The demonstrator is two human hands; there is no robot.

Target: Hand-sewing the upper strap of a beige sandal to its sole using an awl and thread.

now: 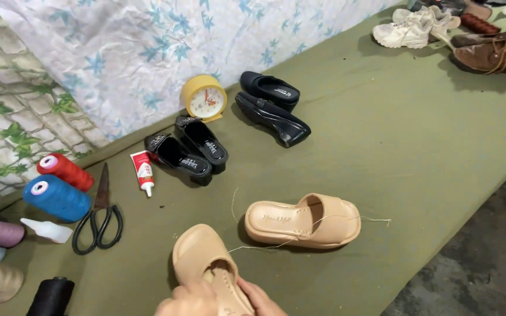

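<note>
Head view, bottom centre: the left hand (187, 299) and right hand (260, 298) both grasp a beige slide sandal (206, 260), upside down. It looks light, thick-soled and rubbery; the sole edges offer the firmest hold. Its mate (303, 220) lies just beside, trailing thread (300, 234).

even soft daylight, faint shadows, sharp

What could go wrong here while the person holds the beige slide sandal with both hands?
1. The loose thread runs from the held beige sandal across the second beige sandal; a pull could snag it or drag that sandal.
2. The left hand and right hand grip only the near end, so the sandal might slip.
3. The scissors lie close on the left; reaching blindly could mean a cut.
</note>
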